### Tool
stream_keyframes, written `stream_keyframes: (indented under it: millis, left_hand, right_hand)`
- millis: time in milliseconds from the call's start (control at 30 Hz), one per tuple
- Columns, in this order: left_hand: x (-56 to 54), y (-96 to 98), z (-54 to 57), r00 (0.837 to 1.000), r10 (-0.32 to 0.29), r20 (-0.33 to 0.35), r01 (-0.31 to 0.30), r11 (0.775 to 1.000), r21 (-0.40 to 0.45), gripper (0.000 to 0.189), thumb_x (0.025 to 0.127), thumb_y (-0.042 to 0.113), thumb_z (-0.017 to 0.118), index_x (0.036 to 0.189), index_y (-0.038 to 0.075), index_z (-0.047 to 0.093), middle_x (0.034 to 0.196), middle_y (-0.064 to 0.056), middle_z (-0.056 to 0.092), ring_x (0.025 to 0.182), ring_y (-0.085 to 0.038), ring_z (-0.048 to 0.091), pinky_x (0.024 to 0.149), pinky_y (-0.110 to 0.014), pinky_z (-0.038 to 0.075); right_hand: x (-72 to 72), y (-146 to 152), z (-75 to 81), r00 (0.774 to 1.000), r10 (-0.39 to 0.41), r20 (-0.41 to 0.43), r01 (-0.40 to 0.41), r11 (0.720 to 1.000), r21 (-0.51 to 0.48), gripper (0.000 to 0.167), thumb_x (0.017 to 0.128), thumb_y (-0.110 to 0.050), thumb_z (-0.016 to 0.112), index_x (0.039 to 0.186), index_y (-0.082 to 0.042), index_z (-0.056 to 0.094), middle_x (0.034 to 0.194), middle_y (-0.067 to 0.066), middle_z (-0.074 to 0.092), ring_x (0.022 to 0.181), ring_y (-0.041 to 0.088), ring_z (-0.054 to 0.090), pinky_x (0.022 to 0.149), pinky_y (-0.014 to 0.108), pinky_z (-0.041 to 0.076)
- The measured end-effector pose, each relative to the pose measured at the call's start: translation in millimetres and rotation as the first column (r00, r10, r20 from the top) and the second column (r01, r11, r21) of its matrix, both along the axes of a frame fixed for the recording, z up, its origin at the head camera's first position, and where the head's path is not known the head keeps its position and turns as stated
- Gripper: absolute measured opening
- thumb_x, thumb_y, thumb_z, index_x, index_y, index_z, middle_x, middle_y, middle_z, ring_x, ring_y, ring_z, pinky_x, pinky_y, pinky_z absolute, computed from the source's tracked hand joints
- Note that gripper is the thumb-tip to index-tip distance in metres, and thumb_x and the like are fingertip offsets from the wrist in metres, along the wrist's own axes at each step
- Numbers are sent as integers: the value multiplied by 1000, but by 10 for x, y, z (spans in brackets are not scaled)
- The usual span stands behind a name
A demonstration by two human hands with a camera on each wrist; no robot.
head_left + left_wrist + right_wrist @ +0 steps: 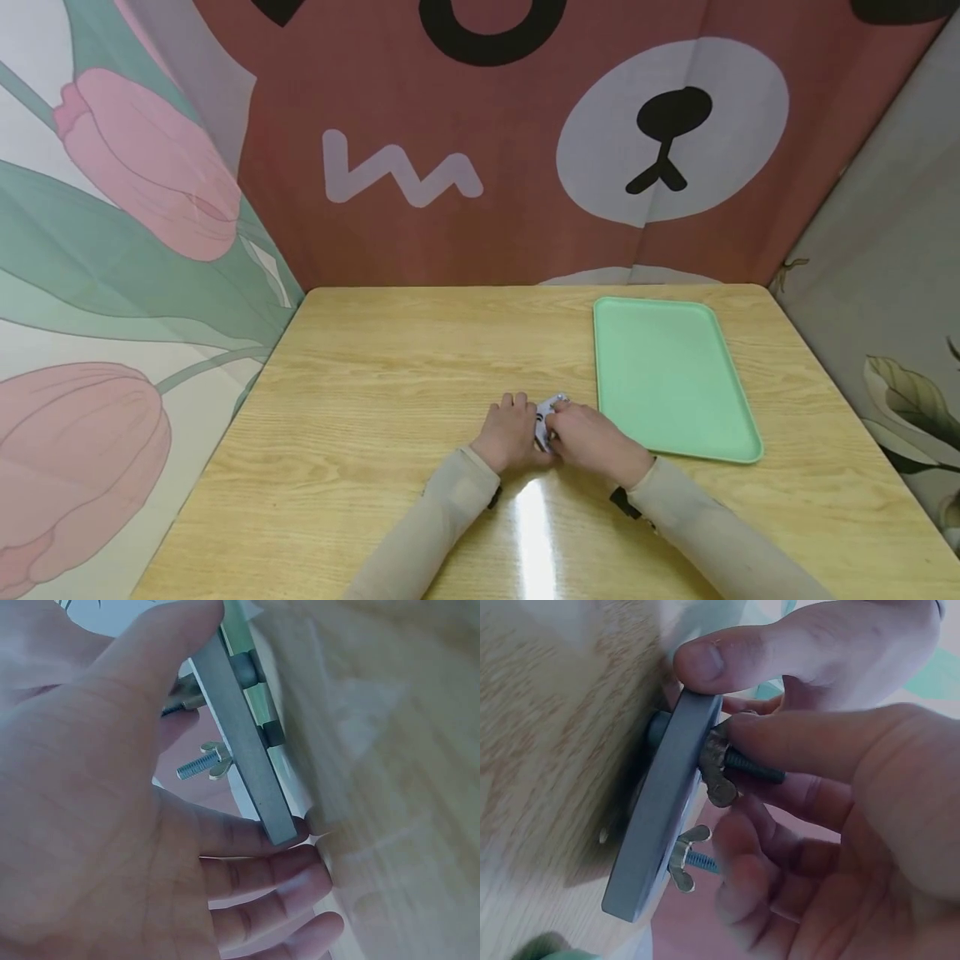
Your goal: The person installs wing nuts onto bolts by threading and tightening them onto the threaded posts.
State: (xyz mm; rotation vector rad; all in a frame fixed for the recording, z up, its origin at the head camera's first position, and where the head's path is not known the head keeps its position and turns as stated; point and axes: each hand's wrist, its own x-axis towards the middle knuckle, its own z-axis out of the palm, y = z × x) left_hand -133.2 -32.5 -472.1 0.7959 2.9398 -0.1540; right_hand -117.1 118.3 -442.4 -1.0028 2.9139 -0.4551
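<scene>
In front of the person a small grey metal plate (pixel 542 427) is held just above or on the table; whether it touches is hard to tell. The left hand (pixel 512 432) grips it by its edges, thumb on one end and index finger at the other. Two bolts pass through the plate (pixel 656 814), their heads on the table side. Thumb and fingers of the right hand (pixel 596 440) pinch the larger wing nut (pixel 718 769) on its threaded bolt (pixel 757 766). A smaller wing nut (pixel 681 859) sits on the other bolt, untouched.
A light green tray (pixel 671 375) lies to the right of the hands on the wooden table (pixel 405 358). Behind the table hangs a brown curtain (pixel 517 225) with a bear print, and patterned cloths flank both sides.
</scene>
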Motion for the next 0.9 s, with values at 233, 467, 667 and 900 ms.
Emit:
stream_keyframes:
  millis: [233,467,667,900]
  left_hand:
    - [4,12,20,1000,3,7,-4,1000,13,82,71,76,56,116,7,56,100,-5,49,88,-19,46,70,-33,44]
    - [-1,0,38,1000,8,8,-8,1000,22,77,71,71,61,114,7,56,102,-5,50,91,-21,47,72,-35,44]
    - [10,1,25,1000,6,6,-6,1000,22,76,71,73,60,110,7,56,99,-5,49,89,-20,47,70,-33,43]
    - [9,2,24,1000,3,-3,-3,1000,8,80,71,76,56,111,7,56,97,-4,48,86,-19,45,68,-32,43]
  right_hand:
    - [-5,-25,-13,999,-29,-28,29,999,25,9,81,-4,67,80,-6,59,72,2,52,62,15,50,53,30,44]
    - [6,-23,14,999,26,32,-27,999,19,9,82,1,62,85,-8,59,69,0,54,61,14,52,55,30,45]
    - [14,-9,13,996,34,88,-37,999,40,14,79,1,67,76,-10,61,69,-3,52,63,12,50,58,29,45]
    - [3,18,8,996,31,84,-34,999,34,11,80,-1,70,77,-10,62,70,-3,53,62,11,49,57,28,44]
